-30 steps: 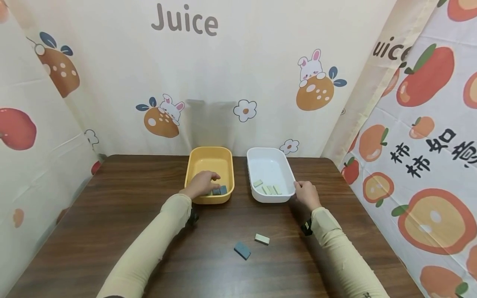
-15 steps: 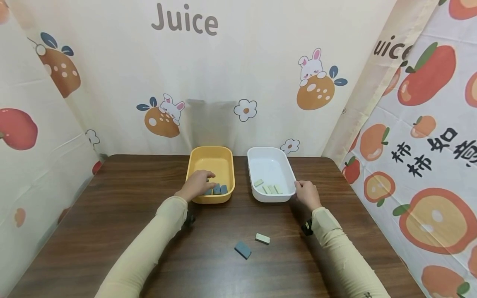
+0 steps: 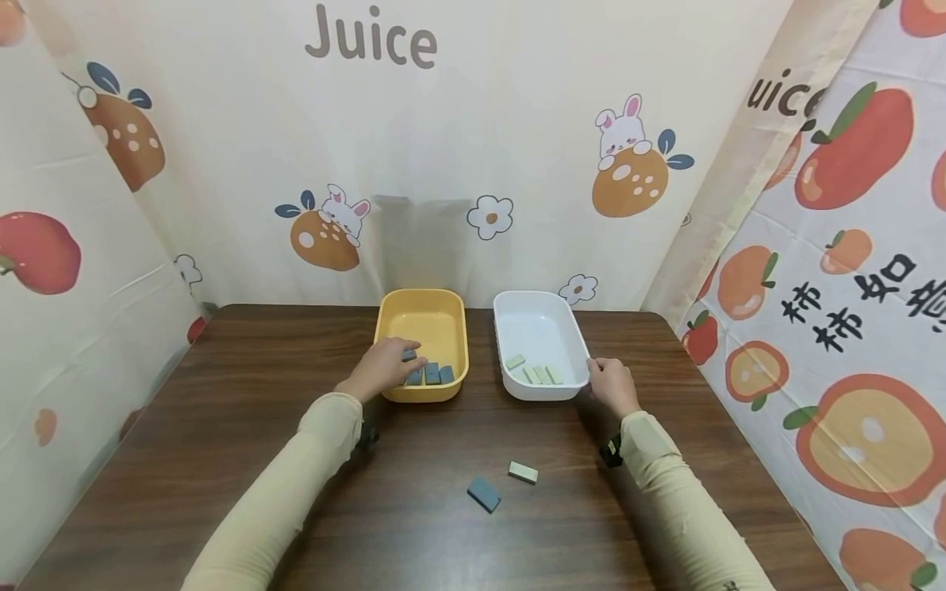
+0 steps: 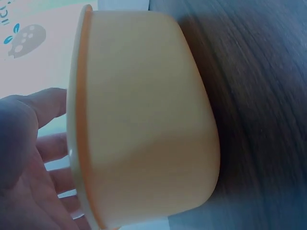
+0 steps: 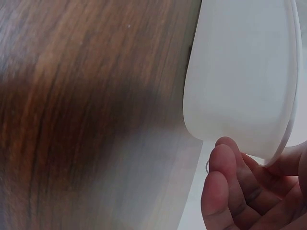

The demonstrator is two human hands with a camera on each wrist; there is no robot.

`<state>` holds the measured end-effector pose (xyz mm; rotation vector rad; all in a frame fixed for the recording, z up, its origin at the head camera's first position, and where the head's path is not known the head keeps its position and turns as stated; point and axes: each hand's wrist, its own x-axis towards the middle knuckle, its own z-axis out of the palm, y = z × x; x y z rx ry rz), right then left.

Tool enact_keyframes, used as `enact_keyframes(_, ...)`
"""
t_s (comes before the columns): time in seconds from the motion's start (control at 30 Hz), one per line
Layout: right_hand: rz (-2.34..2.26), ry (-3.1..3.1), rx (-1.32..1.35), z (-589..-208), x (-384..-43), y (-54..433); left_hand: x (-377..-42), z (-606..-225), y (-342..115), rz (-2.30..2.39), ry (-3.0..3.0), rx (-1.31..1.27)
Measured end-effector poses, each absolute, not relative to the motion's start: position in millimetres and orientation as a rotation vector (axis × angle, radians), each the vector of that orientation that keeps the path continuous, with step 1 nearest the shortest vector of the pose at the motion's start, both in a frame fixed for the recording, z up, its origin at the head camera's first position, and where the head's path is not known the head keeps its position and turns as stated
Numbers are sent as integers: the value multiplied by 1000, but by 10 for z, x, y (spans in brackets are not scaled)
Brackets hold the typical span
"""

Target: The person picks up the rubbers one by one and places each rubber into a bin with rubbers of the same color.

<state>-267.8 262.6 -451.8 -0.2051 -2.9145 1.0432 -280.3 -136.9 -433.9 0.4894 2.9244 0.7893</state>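
Observation:
My left hand (image 3: pixel 377 368) reaches over the left side of the yellow bin (image 3: pixel 421 394). A blue-grey block (image 3: pixel 409 355) shows between its thumb and fingers, which seem to pinch it; in the left wrist view the bin wall hides the fingertips. Several more blue-grey blocks (image 3: pixel 432 373) lie along the near end inside. With thumb and fingers, my right hand (image 3: pixel 612 384) holds the rim of the white bin (image 3: pixel 542 394) at its near right corner. Several pale green blocks (image 3: pixel 542 375) lie in that bin.
On the brown wooden table (image 3: pixel 414 509), in front of the bins, lie a loose blue-grey block (image 3: pixel 484 495) and a loose pale green block (image 3: pixel 523 472). A printed curtain (image 3: pixel 458 148) hangs right behind the bins, with further curtains at both sides.
My left hand has drawn back slightly to the left within the yellow bin, and a blue-grey block now shows between its fingers. The right hand stays at the white bin's rim.

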Motion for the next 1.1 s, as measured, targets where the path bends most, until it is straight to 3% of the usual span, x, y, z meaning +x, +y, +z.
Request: enact_keyframes(1.1,1044,-2916,-225,-4536,-2690,2622,-2789,-4294,-1781,866,3061,174)
